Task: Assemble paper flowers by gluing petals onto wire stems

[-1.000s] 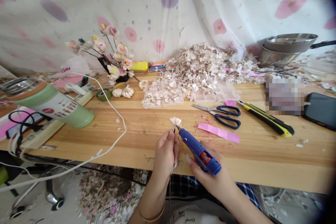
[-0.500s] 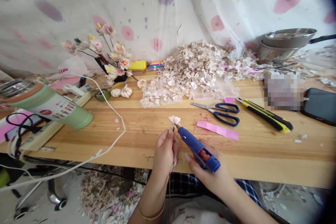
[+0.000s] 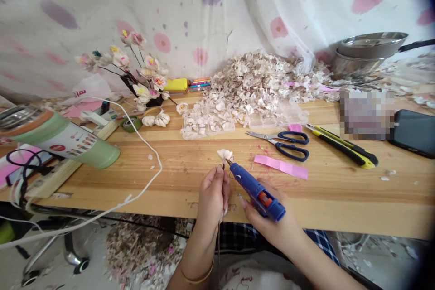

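Note:
My left hand (image 3: 213, 192) is closed, pinching the thin dark stem of a handmade flower near its top. The pale flower head (image 3: 224, 154) points up and away from me above the fingertips, and the stem runs down past my wrist. A blue hot glue gun (image 3: 257, 191) rests in my right hand (image 3: 272, 217), its tip at the base of the petals. Whether the tip touches them I cannot tell. To the right of the flower lie navy-handled scissors (image 3: 292, 147) and a pink paper strip (image 3: 281, 166).
Dried pale petals (image 3: 254, 79) are heaped behind a clear compartment tray (image 3: 208, 132). A yellow utility knife (image 3: 343, 146) and a phone (image 3: 415, 132) lie at right. At left are a green tumbler (image 3: 81, 145), a white cord (image 3: 157, 156), garlic bulbs (image 3: 161, 119) and an arrangement of flowers (image 3: 149, 72).
The camera view has shifted very slightly. Both hands, the flower and the glue gun keep nearly the same position.

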A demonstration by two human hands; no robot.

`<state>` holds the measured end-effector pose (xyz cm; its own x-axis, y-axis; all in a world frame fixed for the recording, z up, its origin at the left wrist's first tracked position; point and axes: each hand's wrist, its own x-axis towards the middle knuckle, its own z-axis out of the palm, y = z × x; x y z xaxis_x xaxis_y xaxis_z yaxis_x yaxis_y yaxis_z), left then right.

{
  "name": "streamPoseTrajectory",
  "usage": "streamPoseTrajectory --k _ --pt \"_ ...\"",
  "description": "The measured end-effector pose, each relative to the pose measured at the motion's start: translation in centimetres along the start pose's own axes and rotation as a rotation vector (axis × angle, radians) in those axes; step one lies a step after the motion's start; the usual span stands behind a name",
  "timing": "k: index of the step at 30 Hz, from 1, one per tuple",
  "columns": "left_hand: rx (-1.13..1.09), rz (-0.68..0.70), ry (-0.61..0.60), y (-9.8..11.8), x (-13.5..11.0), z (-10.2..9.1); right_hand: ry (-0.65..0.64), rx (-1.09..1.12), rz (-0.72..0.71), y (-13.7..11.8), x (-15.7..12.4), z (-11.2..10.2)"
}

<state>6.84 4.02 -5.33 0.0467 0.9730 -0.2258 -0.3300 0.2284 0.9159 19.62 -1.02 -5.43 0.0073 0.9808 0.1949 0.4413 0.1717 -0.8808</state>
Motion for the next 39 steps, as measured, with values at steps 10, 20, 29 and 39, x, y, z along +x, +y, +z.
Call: streamPoseTrajectory --k 10,20,29,39 --pt "0.003 0.000 0.005 0.10 0.06 0.08 0.027 0.062 0.013 0.38 -0.09 0.24" --pt "0.018 0.007 0.006 0.12 -0.01 -0.01 0.051 0.067 0.007 0.45 -0.02 0.22" --pt "0.025 -0.001 0.015 0.19 -0.04 0.17 0.093 0.060 0.006 0.58 -0.02 0.24" --pt "0.033 0.002 -0.001 0.03 -0.07 0.00 0.109 0.073 0.013 0.68 -0.07 0.38"
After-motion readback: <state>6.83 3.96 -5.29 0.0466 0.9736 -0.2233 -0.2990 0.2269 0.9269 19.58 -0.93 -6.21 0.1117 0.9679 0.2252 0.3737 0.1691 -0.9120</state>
